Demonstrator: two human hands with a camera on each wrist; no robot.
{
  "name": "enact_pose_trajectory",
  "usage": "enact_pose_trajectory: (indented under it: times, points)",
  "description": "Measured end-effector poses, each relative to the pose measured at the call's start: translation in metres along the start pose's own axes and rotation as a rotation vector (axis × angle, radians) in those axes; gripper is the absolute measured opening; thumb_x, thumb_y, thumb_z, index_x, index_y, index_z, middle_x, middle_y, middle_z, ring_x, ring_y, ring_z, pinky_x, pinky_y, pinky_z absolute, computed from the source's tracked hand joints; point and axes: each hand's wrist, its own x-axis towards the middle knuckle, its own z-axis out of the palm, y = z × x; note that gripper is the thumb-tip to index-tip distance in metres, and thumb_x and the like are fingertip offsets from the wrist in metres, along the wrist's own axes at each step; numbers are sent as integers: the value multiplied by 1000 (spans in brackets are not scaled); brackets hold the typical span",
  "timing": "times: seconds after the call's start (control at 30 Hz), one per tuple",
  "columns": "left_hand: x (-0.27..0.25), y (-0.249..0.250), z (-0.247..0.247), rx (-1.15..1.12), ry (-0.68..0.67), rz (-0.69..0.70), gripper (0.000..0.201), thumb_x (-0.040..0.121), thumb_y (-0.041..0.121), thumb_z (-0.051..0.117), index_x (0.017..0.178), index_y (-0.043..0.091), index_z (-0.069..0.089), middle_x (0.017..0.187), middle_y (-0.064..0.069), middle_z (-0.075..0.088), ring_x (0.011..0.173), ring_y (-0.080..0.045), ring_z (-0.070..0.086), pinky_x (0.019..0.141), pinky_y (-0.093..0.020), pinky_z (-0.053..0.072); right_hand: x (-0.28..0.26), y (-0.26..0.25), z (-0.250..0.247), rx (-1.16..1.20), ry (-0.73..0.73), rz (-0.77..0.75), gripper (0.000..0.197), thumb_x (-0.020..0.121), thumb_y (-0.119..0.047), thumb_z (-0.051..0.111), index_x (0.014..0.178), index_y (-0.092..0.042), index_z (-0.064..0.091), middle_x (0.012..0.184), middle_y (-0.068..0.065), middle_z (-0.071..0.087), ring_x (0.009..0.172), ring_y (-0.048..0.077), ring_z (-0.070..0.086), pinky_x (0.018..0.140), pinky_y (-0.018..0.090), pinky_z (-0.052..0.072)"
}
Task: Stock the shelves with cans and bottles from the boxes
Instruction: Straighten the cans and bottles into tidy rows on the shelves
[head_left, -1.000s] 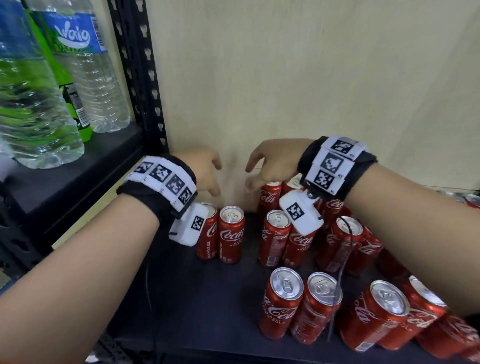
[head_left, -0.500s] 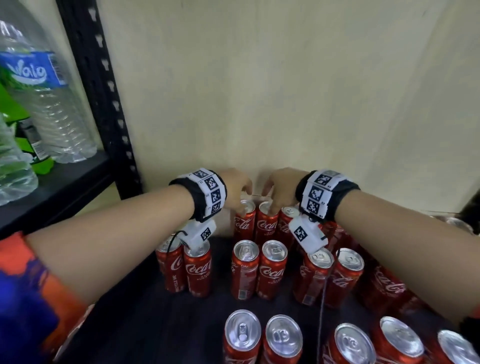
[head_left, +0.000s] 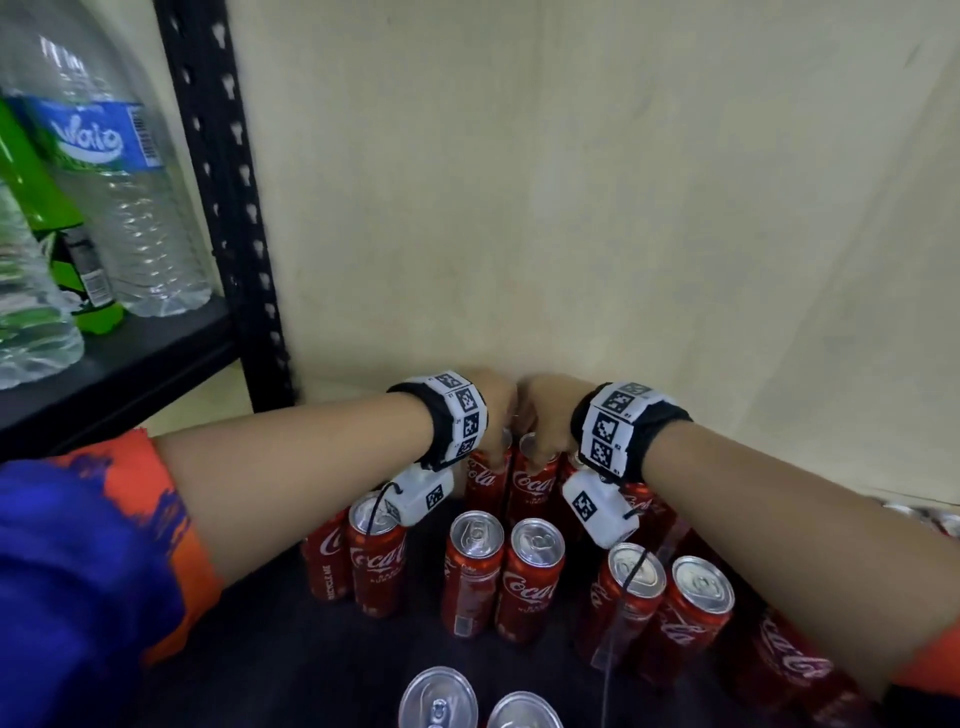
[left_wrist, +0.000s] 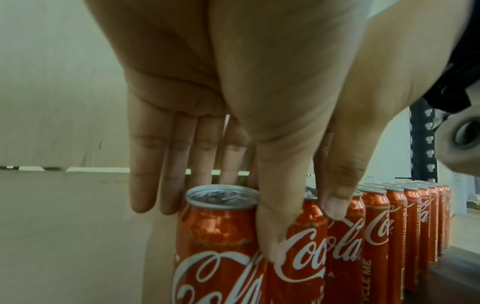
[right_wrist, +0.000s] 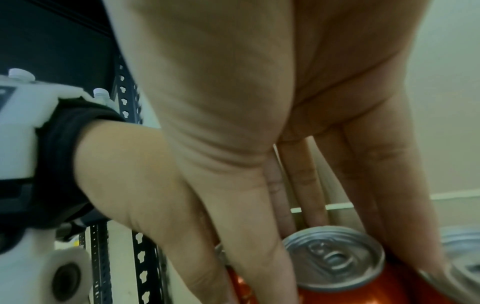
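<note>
White "Coca-Cola" script runs down the red cans (head_left: 529, 587) on the dark lower shelf; one of those cans (head_left: 327, 566) also reads "RECYCLE ME" along its side; the clear water bottle (head_left: 111, 171) up on the left shelf carries a blue label reading "Waio".

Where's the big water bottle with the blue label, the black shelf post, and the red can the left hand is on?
Clear plastic water bottle (head_left: 130, 218): head view, ribbed body.
Black metal shelf post (head_left: 228, 208): head view, mid-length.
Red cola can (left_wrist: 215, 226): left wrist view, upper side.
</note>
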Motion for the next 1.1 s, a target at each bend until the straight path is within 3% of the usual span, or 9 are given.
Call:
enact_pose_trajectory:
  times: [0.17,0.3,0.43,0.6,0.7,0.8,0.9,1.0,1.1]
  points:
    - [0,1,1,-55,-58,-30,40,61,35,92,90,13,75,86,-3,74,77,-20,71,68,-33,59,6,-3,-3,-21,-62,23,51,64,-28,94,107,-8,76,105,3,77,97,21,72,79,30,57]
    - [6,-15,-2,-67,-92,-61,32,66,34,92,86,14,77,61,9,67,52,-7,61,57,-25,48,11,-4,-7,-78,-90,6,45,66,-31,92,103,-9,78,102,5,76,96,26,71,56,16,48]
    - [-7,-31,-18,-30,-66,-80,41,53,50,90,77,19,77,75,4,75,70,-19,73,60,-31,61,11,-8,-10,-109,-112,-10,55,68,-33,92,115,-9,75,116,3,74,108,22,67,85,26,54]
    - [-22,-61,-29,5,-36,-84,48,63,42,92,101,16,79,97,2,77,87,-18,73,72,-30,59,10,-12,-12,-158,-97,-27,53,63,-30,94,102,-1,73,94,11,72,86,27,67,66,26,54]
    - [-31,-80,-30,42,-33,-98,51,55,42,95,99,20,80,91,6,77,78,-15,73,71,-33,63,10,-19,-13,-220,-131,-46,61,61,-30,95,102,6,67,112,22,68,102,40,65,86,43,57]
    - [-36,-94,-28,116,-81,-98,52,62,43,93,107,21,78,99,8,76,87,-14,72,71,-27,58,9,-24,-13,-307,-139,-35,50,61,-35,94,92,-4,71,107,12,72,86,22,65,83,36,58]
    - [-40,-103,-21,127,-126,-75,54,71,40,89,117,19,74,113,4,73,101,-17,70,71,-24,48,12,-30,-11,-361,-146,-19,57,61,-37,94,105,-7,74,117,11,70,105,29,66,90,38,57]
    - [-40,-117,-13,109,-111,-79,54,60,38,95,108,20,78,100,6,76,86,-14,72,67,-25,56,10,-39,-16,-382,-148,21,59,66,-41,92,119,-20,74,132,1,63,122,26,60,100,37,52]
    - [-43,-124,-10,83,-82,-76,54,52,39,96,100,21,80,90,9,76,76,-12,71,67,-27,60,5,-50,-32,-299,-93,85,56,72,-35,90,122,-15,73,126,1,68,113,22,65,93,32,55]
